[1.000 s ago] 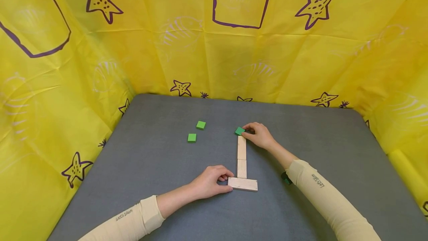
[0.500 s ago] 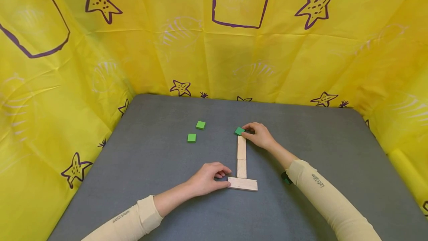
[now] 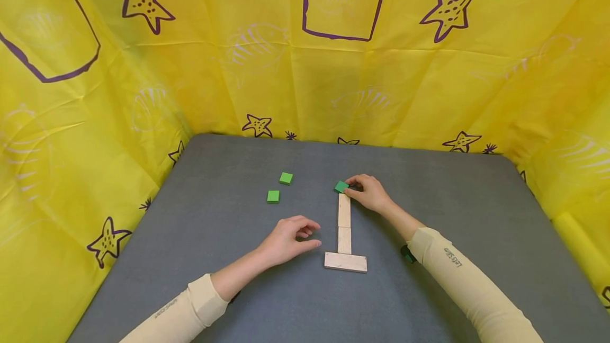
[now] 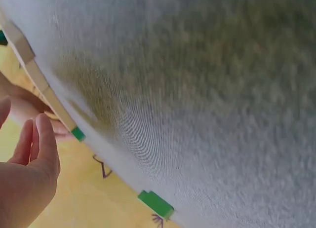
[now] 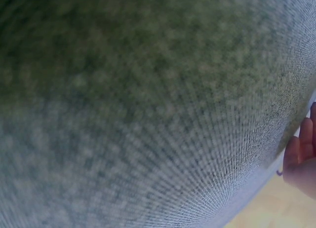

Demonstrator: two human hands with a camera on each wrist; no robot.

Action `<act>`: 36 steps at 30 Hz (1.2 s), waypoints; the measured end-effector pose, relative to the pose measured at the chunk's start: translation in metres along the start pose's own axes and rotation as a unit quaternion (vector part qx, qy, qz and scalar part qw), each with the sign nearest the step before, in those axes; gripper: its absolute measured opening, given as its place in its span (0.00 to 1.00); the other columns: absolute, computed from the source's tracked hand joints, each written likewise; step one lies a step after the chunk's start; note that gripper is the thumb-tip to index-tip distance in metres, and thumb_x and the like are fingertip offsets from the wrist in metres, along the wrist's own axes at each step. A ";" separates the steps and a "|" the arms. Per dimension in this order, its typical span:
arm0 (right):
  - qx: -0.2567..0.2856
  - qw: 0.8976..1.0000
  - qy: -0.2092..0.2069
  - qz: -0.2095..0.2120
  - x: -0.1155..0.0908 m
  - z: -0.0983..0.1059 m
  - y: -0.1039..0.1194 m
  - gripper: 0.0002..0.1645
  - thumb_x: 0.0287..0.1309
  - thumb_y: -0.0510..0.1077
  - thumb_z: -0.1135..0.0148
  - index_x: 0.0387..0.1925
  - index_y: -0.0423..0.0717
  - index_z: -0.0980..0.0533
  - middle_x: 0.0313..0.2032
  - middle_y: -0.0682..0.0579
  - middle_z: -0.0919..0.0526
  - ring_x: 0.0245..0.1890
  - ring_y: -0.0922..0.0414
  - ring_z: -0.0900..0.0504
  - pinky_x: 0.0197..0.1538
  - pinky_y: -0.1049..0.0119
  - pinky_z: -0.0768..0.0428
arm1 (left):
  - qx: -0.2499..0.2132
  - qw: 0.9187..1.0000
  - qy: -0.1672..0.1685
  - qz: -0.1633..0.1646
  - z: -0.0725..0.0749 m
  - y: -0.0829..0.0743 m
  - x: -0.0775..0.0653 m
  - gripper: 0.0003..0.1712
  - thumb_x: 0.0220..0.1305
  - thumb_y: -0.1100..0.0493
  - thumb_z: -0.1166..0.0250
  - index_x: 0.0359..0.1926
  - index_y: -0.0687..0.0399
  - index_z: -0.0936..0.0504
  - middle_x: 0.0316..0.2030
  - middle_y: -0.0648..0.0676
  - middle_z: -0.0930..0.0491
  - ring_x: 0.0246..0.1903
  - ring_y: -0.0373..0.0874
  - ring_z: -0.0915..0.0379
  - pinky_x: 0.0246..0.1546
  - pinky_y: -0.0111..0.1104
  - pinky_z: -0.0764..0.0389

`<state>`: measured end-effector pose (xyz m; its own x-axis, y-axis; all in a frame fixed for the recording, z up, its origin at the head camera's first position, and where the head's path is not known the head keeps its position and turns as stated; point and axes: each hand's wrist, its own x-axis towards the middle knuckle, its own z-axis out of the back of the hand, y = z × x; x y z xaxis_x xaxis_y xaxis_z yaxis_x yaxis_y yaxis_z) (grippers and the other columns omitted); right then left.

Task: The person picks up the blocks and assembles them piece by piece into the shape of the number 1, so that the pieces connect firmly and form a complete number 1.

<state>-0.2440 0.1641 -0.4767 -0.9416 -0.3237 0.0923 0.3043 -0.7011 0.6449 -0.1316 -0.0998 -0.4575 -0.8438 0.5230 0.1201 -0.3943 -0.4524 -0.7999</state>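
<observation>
My right hand [image 3: 369,192] pinches a dark green square block [image 3: 341,187] between thumb and fingers, at the far end of a line of wooden blocks. That line has two pale planks end to end, the farther plank [image 3: 344,209] and the nearer plank [image 3: 344,240]. Across their near end lies a pale crosswise plank [image 3: 345,262], making an upside-down T. My left hand [image 3: 287,239] hovers left of the planks, holding nothing, thumb and fingers apart. In the left wrist view its fingers [image 4: 44,139] point toward the line, with the green block [image 4: 78,134] beyond.
Two light green square blocks lie to the left, a farther one [image 3: 286,178] and a nearer one [image 3: 273,197]. A grey cloth-covered table [image 3: 214,216] carries everything. Yellow curtains [image 3: 305,78] with purple starfish drawings enclose its back and sides.
My left hand has let go of the left end of the crosswise plank and moved left and away from me. The right hand keeps its place on the dark green block.
</observation>
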 end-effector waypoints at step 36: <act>0.002 1.000 -0.002 0.011 0.000 0.000 -0.001 0.18 0.61 0.44 0.34 0.49 0.37 0.19 0.45 0.41 0.18 0.45 0.46 0.24 0.51 0.50 0.28 | 0.077 0.980 -0.154 0.102 0.064 0.041 0.014 0.22 0.57 0.56 0.27 0.50 0.63 0.18 0.44 0.60 0.20 0.43 0.52 0.20 0.47 0.41 0.19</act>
<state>-0.2443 0.1654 -0.4772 -0.9353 -0.3367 0.1088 0.3241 -0.6918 0.6453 -0.1830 -0.1575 -0.4509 -0.9713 0.1780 0.1581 -0.2363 -0.6406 -0.7306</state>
